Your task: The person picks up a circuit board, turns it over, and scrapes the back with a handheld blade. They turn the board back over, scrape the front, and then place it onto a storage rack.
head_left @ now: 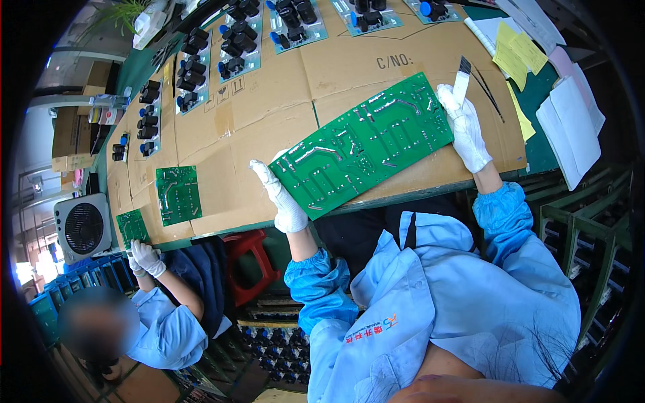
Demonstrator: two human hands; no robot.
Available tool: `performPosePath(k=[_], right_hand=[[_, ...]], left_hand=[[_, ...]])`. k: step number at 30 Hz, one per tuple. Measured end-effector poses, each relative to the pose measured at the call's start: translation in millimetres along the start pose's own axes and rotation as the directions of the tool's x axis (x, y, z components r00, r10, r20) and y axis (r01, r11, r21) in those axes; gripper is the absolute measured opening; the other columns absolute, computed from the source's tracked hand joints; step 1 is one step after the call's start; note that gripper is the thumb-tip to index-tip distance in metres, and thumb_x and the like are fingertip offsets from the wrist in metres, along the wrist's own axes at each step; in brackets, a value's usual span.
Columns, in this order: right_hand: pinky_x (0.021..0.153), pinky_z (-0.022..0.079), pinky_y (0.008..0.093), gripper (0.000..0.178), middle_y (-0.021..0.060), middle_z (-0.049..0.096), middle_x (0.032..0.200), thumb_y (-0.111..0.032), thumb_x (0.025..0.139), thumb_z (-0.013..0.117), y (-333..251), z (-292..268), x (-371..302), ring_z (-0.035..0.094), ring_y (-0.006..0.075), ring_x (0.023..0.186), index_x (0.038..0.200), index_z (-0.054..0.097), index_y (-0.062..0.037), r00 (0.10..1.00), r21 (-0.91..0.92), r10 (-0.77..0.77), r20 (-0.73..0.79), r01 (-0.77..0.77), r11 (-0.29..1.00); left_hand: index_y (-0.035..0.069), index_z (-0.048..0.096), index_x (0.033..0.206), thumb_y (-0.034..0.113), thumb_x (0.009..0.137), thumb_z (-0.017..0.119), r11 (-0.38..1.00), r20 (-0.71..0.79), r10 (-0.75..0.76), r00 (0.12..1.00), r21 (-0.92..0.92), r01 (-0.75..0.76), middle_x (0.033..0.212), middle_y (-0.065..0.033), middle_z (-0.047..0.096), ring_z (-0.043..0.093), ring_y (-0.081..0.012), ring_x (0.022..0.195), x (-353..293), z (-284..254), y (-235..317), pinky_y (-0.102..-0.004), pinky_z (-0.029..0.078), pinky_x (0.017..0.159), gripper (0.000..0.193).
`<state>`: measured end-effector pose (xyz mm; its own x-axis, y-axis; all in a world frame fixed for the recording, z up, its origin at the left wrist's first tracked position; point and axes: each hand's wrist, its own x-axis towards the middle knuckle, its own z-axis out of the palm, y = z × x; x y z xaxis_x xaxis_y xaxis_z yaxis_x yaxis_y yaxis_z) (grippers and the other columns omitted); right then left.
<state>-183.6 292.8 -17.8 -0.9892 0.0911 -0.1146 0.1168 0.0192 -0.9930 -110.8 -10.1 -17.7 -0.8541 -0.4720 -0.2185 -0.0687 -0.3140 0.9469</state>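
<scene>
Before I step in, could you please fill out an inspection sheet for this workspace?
Surface: cardboard over a green tabletop.
Job's things: large green circuit board, held at a slant.
Clutter: tweezers, yellow slips and white papers at the right; boards with black cylindrical components along the far side.
Hands: left hand grips the board's left end; right hand its right end; a dark-tipped white strip sticks out there.
Cables: nothing seen.
Surroundings: fan and co-worker at the left.

Gloved L hand (285, 205) is gripping the big green PCB (363, 144) by its left end; gloved R hand (465, 131) is holding its right end + a white dark-tipped tool (461, 86). Populated bds (310, 32) are sitting beyond the PCB, papers (568, 134) are lying right of it, & co-worker's hands (146, 257) are touching a small bd (132, 226) well left.
</scene>
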Motion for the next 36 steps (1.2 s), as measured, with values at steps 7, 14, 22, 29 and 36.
performPosePath(k=[7,14,22,29,36], right_hand=[[0.080,0.041,0.0249,0.043,0.0014,0.057,0.094,-0.039,0.096,0.056,1.0,0.5,-0.3,0.050,0.0099,0.087,0.112,0.060,0.0007,0.999,0.007,0.023,-0.024,-0.023,1.000],[0.084,0.042,0.0254,0.045,0.0037,0.060,0.098,-0.037,0.096,0.056,14.0,-6.9,4.2,0.052,0.0112,0.092,0.115,0.060,0.0033,0.999,0.052,-0.014,0.035,0.012,0.999],[0.088,0.043,0.0272,0.048,0.0072,0.062,0.102,-0.035,0.096,0.056,11.4,-11.0,1.1,0.056,0.0137,0.095,0.118,0.060,0.0064,0.996,0.048,-0.025,0.088,0.021,0.999],[0.091,0.044,0.0283,0.048,0.0113,0.064,0.104,-0.036,0.095,0.056,11.1,-13.6,-0.9,0.058,0.0159,0.100,0.117,0.060,0.0061,0.993,0.018,-0.053,0.110,0.051,0.999],[0.085,0.045,0.0267,0.046,0.0079,0.063,0.097,-0.036,0.095,0.057,12.4,-13.7,-2.3,0.057,0.0135,0.092,0.112,0.061,0.0057,0.987,0.071,-0.096,0.129,0.088,0.994]], left_hand=[[-0.001,0.061,0.113,0.065,0.098,0.025,0.999,-0.008,-0.022,1.000,-0.026,0.022,0.106,-0.0088,0.066,0.058,-0.0178,0.098,-2.6,3.0,1.6,-0.0307,0.042,0.095,0.077],[0.000,0.062,0.111,0.066,0.097,0.024,0.994,0.117,-0.057,0.991,-0.088,0.067,0.105,-0.0086,0.066,0.058,-0.0178,0.095,1.6,-3.9,-1.8,-0.0311,0.043,0.092,0.077],[0.003,0.064,0.102,0.067,0.095,0.033,0.987,0.164,-0.010,0.986,-0.155,0.036,0.097,-0.0087,0.067,0.061,-0.0193,0.090,6.4,-11.6,-5.7,-0.0345,0.048,0.086,0.071],[0.002,0.064,0.103,0.066,0.095,0.035,0.983,0.170,-0.003,0.985,-0.178,0.034,0.097,-0.0096,0.068,0.062,-0.0206,0.089,4.5,-5.4,-2.8,-0.0348,0.049,0.085,0.071],[-0.001,0.063,0.103,0.064,0.096,0.032,0.983,0.177,0.003,0.984,-0.180,0.029,0.098,-0.0112,0.067,0.061,-0.0205,0.089,5.9,-5.9,-4.3,-0.0338,0.048,0.086,0.072]])
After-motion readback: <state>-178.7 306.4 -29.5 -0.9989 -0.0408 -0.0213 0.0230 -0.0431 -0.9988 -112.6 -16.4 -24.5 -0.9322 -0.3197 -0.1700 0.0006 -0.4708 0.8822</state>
